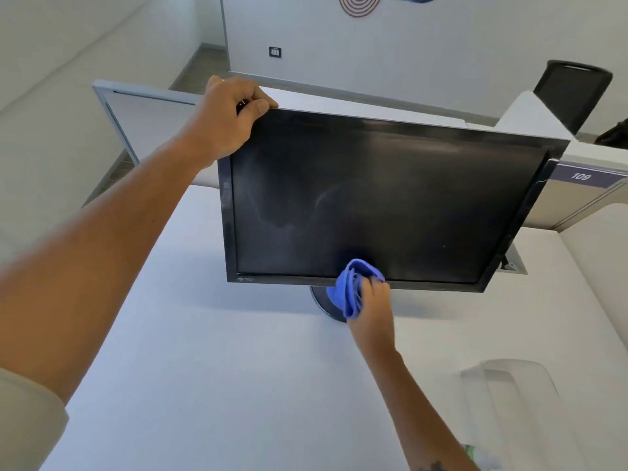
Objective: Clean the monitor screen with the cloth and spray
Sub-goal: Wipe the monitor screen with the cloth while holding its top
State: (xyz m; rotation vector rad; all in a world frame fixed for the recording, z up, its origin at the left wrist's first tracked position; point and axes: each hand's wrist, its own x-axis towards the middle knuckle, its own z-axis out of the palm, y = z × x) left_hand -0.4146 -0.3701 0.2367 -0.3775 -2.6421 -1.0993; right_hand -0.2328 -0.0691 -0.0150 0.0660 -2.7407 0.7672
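Your left hand (pixel 227 117) grips the top left corner of the monitor (pixel 384 198), at about eleven o'clock on its frame, with the fingers curled over the top edge and the thumb lying along the front of the bezel. Your right hand (pixel 372 300) holds the bunched blue cloth (pixel 350 287), fingers closed round it, and presses it against the lower edge of the screen at about six o'clock, where glass meets bottom bezel. The cloth partly hides the round black stand base (pixel 321 300) just below the monitor.

The screen is dark, with pale smeary streaks across its left half and centre. The monitor stands on a white desk (pixel 204 368), tilted in your view. At about four o'clock from the monitor, near your right forearm, sits a clear plastic container (pixel 516 379), blurred. Beyond the monitor, at one o'clock, a black chair back (pixel 571 90) rises behind a partition, and a panel marked 109 (pixel 581 176) sits at three o'clock.
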